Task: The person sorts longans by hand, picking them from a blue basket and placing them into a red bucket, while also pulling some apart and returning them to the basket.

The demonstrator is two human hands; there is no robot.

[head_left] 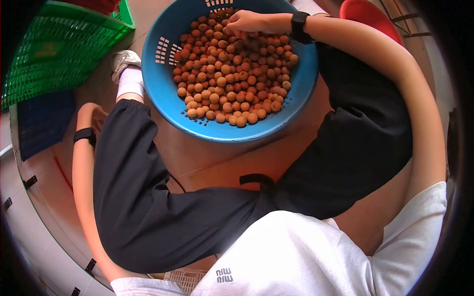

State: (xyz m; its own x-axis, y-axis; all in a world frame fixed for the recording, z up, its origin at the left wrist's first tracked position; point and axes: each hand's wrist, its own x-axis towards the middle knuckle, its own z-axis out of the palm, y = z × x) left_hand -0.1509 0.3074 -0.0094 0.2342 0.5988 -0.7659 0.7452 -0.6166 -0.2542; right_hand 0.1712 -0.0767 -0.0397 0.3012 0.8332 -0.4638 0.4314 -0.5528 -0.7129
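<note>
A large blue basket [229,134] with slotted sides stands on the floor between my feet, holding several small round brown fruits [222,81]. My right hand [244,23] reaches over the fruits at the far side of the basket, its fingers bent down among them. Whether the fingers hold a fruit cannot be made out. On the left, my left hand [98,114] hangs beside my left leg, partly hidden behind the knee and away from the basket. Its fingers are mostly out of sight. Each wrist wears a black band.
Green crates [64,44] stand at the upper left, with a dark blue crate [47,121] below them. A red round object [370,19] is at the upper right. Part of a beige slotted basket [185,280] shows at the bottom, behind my seat.
</note>
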